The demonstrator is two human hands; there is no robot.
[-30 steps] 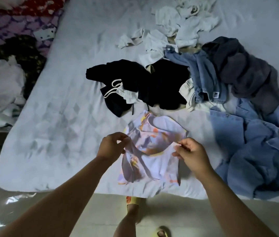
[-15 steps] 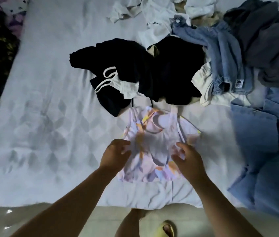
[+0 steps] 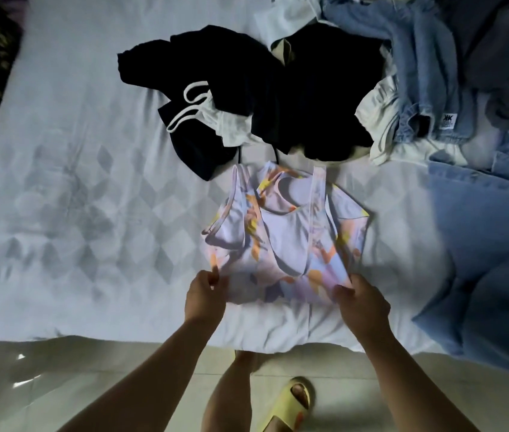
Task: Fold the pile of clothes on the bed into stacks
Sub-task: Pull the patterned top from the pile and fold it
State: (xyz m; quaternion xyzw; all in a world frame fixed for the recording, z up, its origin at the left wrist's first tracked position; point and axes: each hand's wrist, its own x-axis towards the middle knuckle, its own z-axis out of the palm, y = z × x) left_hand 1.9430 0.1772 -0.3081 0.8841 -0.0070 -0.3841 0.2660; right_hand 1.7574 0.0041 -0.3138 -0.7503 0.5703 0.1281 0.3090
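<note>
A lilac tank top [image 3: 287, 235] with orange and yellow print lies spread flat on the white bed [image 3: 75, 213], straps pointing away from me. My left hand [image 3: 205, 294] pinches its lower left hem corner. My right hand [image 3: 360, 302] grips its lower right hem corner. Beyond the top lies the unfolded pile: black garments [image 3: 293, 88], a white strappy top [image 3: 215, 116], blue denim pieces [image 3: 418, 57] and a dark grey garment [image 3: 502, 57].
A large light blue garment [image 3: 481, 244] covers the bed's right side and hangs over its front edge. The bed's front edge runs just under my wrists, with tiled floor [image 3: 60, 385] below. My foot in a yellow slipper [image 3: 290, 403] stands there.
The tank top went from held bunched in the air to laid out flat on the bed. Both hands slid down to its hem corners. The camera moved closer and lower over the bed.
</note>
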